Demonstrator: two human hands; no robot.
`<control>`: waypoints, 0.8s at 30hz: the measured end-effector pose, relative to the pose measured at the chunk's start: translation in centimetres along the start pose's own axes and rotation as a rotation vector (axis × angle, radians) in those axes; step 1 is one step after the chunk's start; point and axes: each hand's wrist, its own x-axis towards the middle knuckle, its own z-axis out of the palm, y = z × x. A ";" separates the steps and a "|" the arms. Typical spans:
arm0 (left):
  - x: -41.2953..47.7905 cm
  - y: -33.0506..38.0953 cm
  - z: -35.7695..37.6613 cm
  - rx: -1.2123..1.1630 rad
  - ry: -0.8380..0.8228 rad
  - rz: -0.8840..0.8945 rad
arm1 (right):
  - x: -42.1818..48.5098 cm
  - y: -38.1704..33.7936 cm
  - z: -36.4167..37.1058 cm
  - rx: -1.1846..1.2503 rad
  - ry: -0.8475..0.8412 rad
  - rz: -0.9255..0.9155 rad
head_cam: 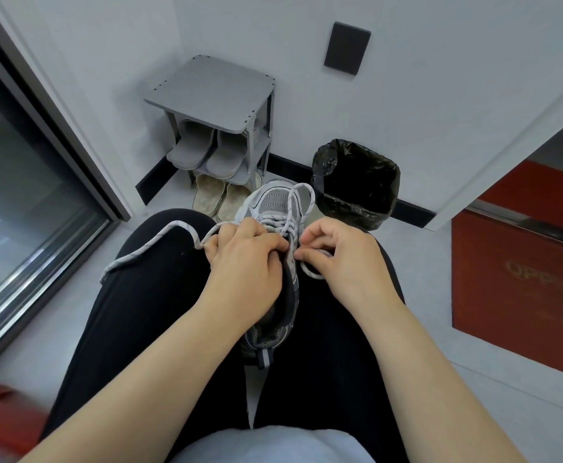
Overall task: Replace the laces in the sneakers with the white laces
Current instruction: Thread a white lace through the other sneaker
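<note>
A sneaker lies on the lap, in the gap between the legs in black trousers. Its long axis runs straight away from the body. The dark heel with its pull tab is nearest the person, and the grey mesh toe points out toward the far wall.

The left hand is curled over the sneaker's upper, gripping it at the lacing. The right hand is just beside it on the other side of the sneaker. Its thumb and fingertips pinch a white lace close to the eyelets, and a small loop hangs below them.

The lace is flecked with dark dots and threaded through the front eyelets. One free end trails off to the left over the left thigh. Another stretch arches over the toe.

Past the toe, beige slippers sit on the floor. A bin lined with a black bag stands to their right, against the wall. Behind the slippers is a grey rack in the corner, with grey slippers on its shelf. A red box stands at the right and a glass door at the left.
</note>
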 end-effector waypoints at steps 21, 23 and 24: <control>0.1 0.1 -0.8 0.086 0.021 0.031 | 0.5 -0.7 0.1 -0.039 0.073 -0.064; 0.0 -0.2 -1.1 0.066 0.026 0.040 | 1.5 -0.9 0.3 -0.134 0.147 -0.114; -0.1 -0.4 -1.2 0.041 0.033 0.045 | 2.0 -1.1 0.3 -0.200 0.141 -0.126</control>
